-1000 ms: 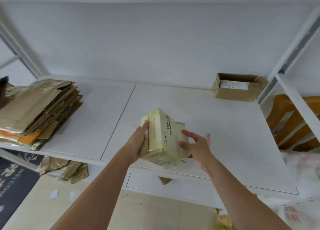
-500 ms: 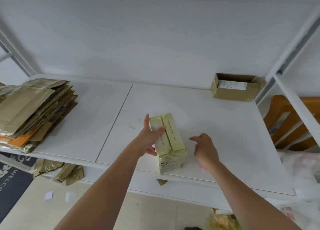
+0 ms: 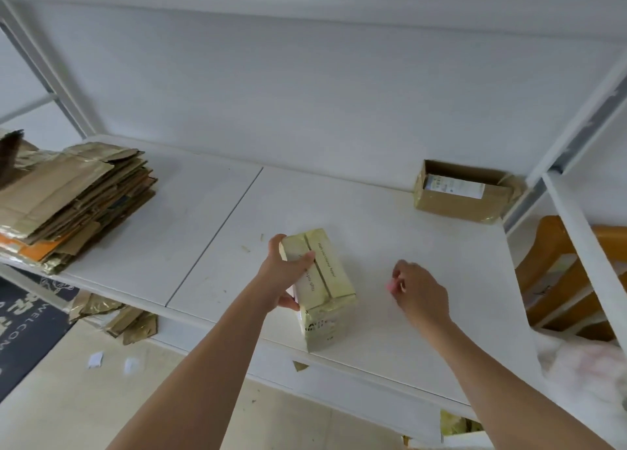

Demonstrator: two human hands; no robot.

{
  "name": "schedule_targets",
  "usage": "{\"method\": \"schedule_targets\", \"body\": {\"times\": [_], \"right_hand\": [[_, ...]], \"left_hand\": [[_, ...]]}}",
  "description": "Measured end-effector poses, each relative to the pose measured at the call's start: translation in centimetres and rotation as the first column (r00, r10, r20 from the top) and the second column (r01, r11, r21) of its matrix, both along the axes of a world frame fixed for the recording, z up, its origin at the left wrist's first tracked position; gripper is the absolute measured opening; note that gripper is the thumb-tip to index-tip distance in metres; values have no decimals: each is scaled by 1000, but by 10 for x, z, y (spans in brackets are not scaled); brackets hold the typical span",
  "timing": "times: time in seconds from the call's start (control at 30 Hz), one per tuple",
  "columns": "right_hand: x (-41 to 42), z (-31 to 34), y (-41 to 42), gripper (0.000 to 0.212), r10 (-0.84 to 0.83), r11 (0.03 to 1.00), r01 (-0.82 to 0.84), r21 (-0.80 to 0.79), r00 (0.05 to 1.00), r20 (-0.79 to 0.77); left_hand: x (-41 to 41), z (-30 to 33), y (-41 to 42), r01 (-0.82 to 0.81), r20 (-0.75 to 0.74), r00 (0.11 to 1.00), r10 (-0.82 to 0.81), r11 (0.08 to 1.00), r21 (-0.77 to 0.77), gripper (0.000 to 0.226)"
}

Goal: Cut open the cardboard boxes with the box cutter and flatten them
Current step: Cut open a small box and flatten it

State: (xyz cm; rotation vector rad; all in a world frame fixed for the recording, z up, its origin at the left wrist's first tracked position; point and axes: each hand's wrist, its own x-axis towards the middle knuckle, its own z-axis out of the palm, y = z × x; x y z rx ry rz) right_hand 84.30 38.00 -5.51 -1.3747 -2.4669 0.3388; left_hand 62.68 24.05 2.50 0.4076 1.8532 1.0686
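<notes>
Gripping a pale green box [image 3: 319,283] at the white table's [image 3: 424,263] near edge, left hand [image 3: 285,276] curled round its left side; right hand [image 3: 419,291] just right, fingers curled on something pink, unclear what.

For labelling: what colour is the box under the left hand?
Pale gold box, head view.

White surface [image 3: 424,280] against a plain white wall [image 3: 305,93]; wooden chair [image 3: 556,273] at right, beige floor [image 3: 68,398], dark doormat [image 3: 23,324].

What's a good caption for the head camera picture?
Left hand grips a pale green box on the white table; right hand hovers beside it.
</notes>
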Motion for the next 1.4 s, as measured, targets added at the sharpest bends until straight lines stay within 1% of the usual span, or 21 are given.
{"method": "schedule_targets", "body": {"times": [0.03,0.07,0.1,0.13,0.17,0.2,0.27,0.3,0.37,0.47,0.6,0.67,0.77,0.97,1.07,1.23,1.3,1.4], "right_hand": [[-5,8,3,12,-71,994,57,-96,986,-153],[-12,17,6,12,-108,985,59,-164,945,-309],[-22,28,6,12,-107,978,14,-206,887,-450],[-34,40,3,9,-79,973,-55,-224,832,-549],[-47,51,-2,4,-46,955,-147,-257,783,-621],[-59,60,-8,5,-40,917,-244,-317,733,-680],[-83,73,-21,12,-96,809,-400,-429,632,-769],[-92,77,-27,12,-111,776,-444,-448,603,-790],[-108,76,-35,8,-83,769,-469,-435,600,-795],[-118,69,-42,9,-37,821,-421,-386,634,-772],[-121,61,-42,10,68,869,-404,-285,668,-741],[-123,59,-43,10,119,876,-419,-238,667,-736],[-124,56,-42,11,161,882,-427,-197,667,-727],[-126,55,-39,12,264,879,-457,-135,703,-660],[-123,51,-38,13,298,857,-485,-171,740,-603],[-110,46,-40,20,280,840,-492,-229,754,-594],[-109,47,-39,19,228,836,-474,-276,758,-611],[-107,49,-37,13,110,821,-431,-375,763,-637]], "left_hand": [[-1,-1,-2,-19,14,1000,19,1000,13,67],[-1,-2,-4,-35,24,999,34,999,23,67],[0,-3,-5,-46,28,999,45,999,26,68],[1,-3,-7,-55,24,998,54,998,24,68],[3,-3,-8,-65,20,998,64,998,22,68],[4,-3,-8,-75,19,997,75,997,25,67],[7,-3,-9,-94,28,995,93,995,37,67],[7,-3,-8,-99,30,995,98,994,40,68],[8,-3,-8,-103,28,994,101,994,39,68],[7,-4,-9,-105,36,994,104,994,36,70],[-1,-8,-15,-85,106,991,78,995,60,61],[-4,-9,-17,-86,127,989,76,994,73,58],[-5,-12,-17,-85,114,991,76,993,76,57],[-4,-14,-15,-110,128,987,99,990,83,54],[0,-18,-18,-130,167,979,120,990,49,58],[2,-25,-18,-144,164,977,138,989,25,60],[3,-25,-16,-145,142,980,140,989,24,60],[7,-27,-12,-162,103,982,157,986,46,57]]}}
